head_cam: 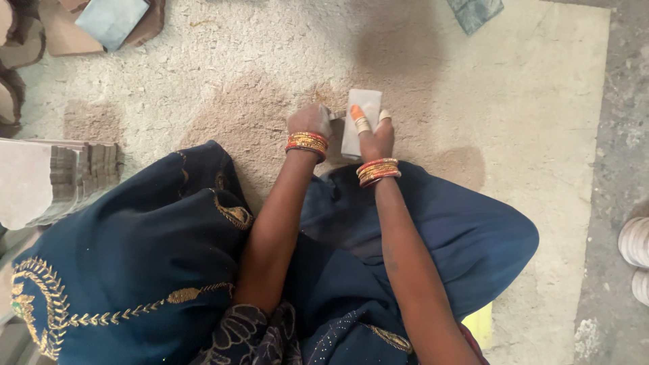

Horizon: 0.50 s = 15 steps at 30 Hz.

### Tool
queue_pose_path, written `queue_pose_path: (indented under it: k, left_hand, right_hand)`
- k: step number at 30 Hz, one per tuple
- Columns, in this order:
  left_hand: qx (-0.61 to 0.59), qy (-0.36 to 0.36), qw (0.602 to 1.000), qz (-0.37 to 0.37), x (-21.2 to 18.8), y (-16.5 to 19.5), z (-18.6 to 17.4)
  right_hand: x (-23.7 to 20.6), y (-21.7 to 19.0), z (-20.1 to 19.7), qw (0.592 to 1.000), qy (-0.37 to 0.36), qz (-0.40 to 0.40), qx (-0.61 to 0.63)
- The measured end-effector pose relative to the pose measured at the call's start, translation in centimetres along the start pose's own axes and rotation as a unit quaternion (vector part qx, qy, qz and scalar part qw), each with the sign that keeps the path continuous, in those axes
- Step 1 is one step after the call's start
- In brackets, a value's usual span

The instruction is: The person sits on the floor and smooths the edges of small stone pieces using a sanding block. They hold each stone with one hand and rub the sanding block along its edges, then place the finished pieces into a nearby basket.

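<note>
I sit on a dusty pale mat point(514, 101) with a dark blue garment over my knees. My right hand point(373, 134), with bangles at the wrist, grips a small grey rectangular block point(357, 108) that stands upright on the mat just in front of my lap. My left hand point(309, 122), also with bangles, is a closed fist right beside the block's left edge. It holds a small grey tool point(336, 114) whose tip touches the block. Most of the tool is hidden inside the fist.
A stack of flat pale slabs point(51, 179) lies at my left. A blue-grey slab point(111, 20) rests on brown pieces at the top left, and a dark slab point(475, 12) at the top right. Round pale discs point(635, 243) sit on the concrete floor at the right.
</note>
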<state>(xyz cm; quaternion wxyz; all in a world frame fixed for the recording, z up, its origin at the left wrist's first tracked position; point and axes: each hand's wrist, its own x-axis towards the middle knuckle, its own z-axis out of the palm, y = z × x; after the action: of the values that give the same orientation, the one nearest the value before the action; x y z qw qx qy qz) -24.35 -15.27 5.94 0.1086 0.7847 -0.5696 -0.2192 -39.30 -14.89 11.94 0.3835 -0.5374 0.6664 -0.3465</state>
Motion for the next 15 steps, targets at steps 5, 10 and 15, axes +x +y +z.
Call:
queue_pose_path:
  k: [5,10,15]
  left_hand:
    - [0.007,-0.005,1.0,-0.012,0.0,0.6,0.7]
    - [0.016,-0.03,0.999,-0.024,-0.5,2.0,1.5]
    - [-0.004,-0.003,1.0,-0.029,-0.3,1.0,0.8]
  right_hand:
    - [-1.4,-0.1,1.1,0.973,0.036,-0.125,-0.191]
    - [1.6,-0.2,1.9,0.941,0.007,-0.072,-0.329]
    - [1.0,0.8,2.2,0.945,0.02,-0.092,-0.312]
